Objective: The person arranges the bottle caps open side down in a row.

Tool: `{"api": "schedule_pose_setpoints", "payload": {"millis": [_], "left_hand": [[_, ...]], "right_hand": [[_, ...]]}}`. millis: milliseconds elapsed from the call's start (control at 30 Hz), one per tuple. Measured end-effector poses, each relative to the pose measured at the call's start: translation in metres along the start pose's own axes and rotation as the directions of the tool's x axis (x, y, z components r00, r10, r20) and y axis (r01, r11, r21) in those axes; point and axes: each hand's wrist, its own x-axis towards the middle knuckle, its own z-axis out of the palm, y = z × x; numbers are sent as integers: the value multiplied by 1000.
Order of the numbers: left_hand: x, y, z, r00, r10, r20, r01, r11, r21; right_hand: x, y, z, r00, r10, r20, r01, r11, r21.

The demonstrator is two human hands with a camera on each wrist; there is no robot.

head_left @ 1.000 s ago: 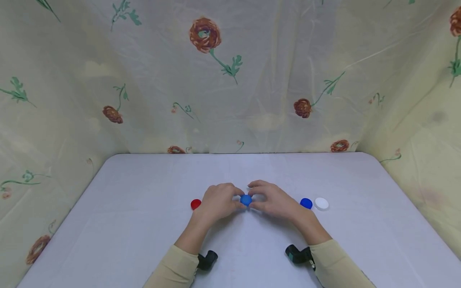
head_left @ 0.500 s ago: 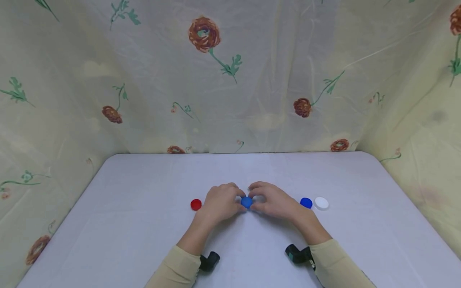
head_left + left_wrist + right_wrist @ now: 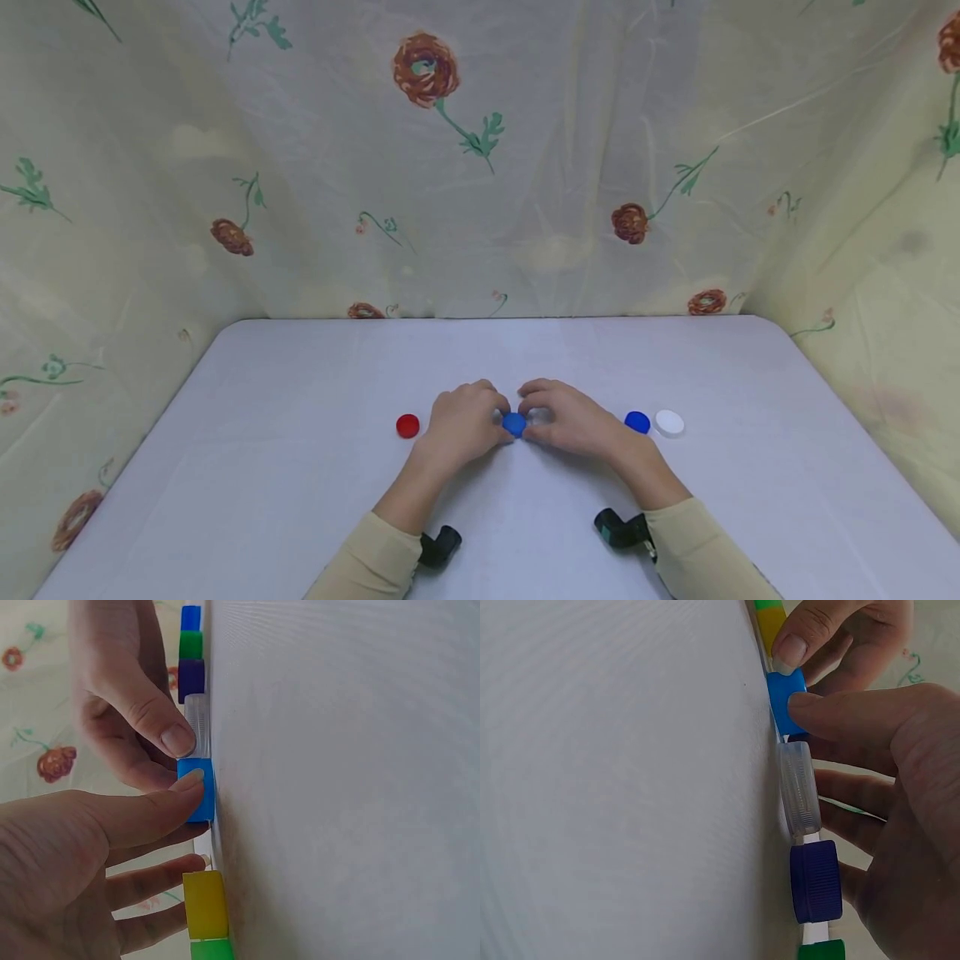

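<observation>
In the head view, a bright blue bottle cap [image 3: 514, 425] sits on the table between my two hands. My left hand [image 3: 463, 422] pinches it from the left, thumb on its near side. From the right my right hand [image 3: 573, 419] pinches the same cap; the right wrist view shows that thumb pressed to its wall. Beside the right fingers is a clear cap [image 3: 799, 787], then a dark purple cap [image 3: 816, 882] and a green cap [image 3: 822, 950]. A yellow cap [image 3: 205, 904] and a light green cap [image 3: 212, 949] stand by the left fingers.
A red cap [image 3: 407, 426] lies left of the left hand. To the right are a dark blue cap [image 3: 637, 422] and a white cap [image 3: 670, 423]. The white-covered table [image 3: 300, 483] ends at a flowered curtain [image 3: 555, 167].
The bright blue cap has slid slightly toward the person, with both hands on it. My left hand has shifted a little right, leaving the red cap fully in sight.
</observation>
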Motion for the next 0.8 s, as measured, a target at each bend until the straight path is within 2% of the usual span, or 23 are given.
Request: {"api": "schedule_pose_setpoints", "payload": {"millis": [333, 800], "left_hand": [[-1, 1, -1, 1000, -8, 5, 8, 1000, 2], [-3, -5, -2, 999, -2, 32, 2, 1000, -17]], "right_hand": [[1, 2, 1, 1000, 9, 9, -9, 1000, 23], [4, -4, 2, 999, 23, 22, -24, 999, 42]]}}
